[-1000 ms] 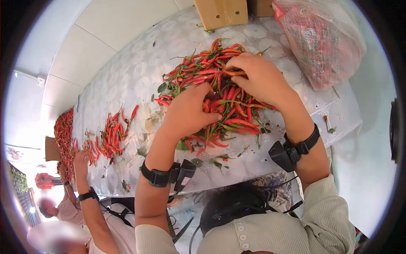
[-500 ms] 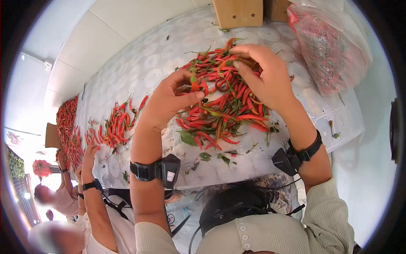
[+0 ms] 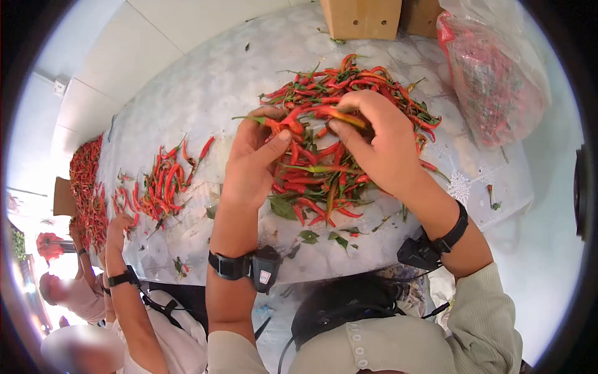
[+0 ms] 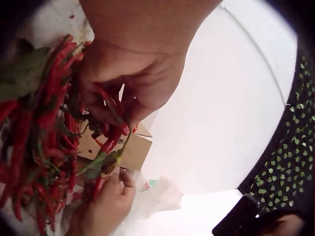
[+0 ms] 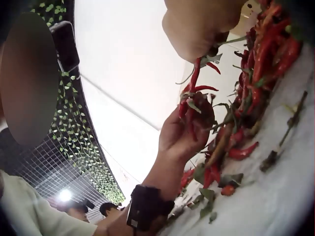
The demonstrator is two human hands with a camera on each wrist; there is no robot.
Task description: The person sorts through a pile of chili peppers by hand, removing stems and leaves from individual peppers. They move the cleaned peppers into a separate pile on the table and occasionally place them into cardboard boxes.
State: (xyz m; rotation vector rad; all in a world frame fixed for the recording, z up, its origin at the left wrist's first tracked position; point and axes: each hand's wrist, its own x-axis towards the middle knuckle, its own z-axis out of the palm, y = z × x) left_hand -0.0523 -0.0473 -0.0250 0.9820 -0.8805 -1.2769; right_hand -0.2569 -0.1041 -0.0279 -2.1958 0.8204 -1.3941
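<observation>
My left hand [image 3: 252, 165] holds a few red chili peppers [image 3: 291, 128] between thumb and fingers, over the near left part of a heap of red chilies [image 3: 324, 181]. Close beside it, my right hand [image 3: 383, 143] pinches an orange-red chili [image 3: 346, 116] between thumb and fingertips; its tip points towards the left hand. Both hands are raised over the heap, as the right wrist view also shows, with chilies [image 5: 189, 110] in the left hand [image 5: 177, 140]. In the left wrist view, a green leaf [image 4: 101, 164] hangs between the two hands.
The heap lies on a patterned, plastic-covered table [image 3: 205, 93]. A smaller chili group [image 3: 165, 181] lies to the left, near another person's hand [image 3: 116, 230]. Cardboard boxes [image 3: 361, 19] and a clear bag of chilies [image 3: 492, 81] stand at the back. Loose leaves [image 3: 308, 237] lie in front.
My left hand has come up out of the heap with chilies in it. The right hand moved from the far side of the heap nearer to the left hand, pinching a chili.
</observation>
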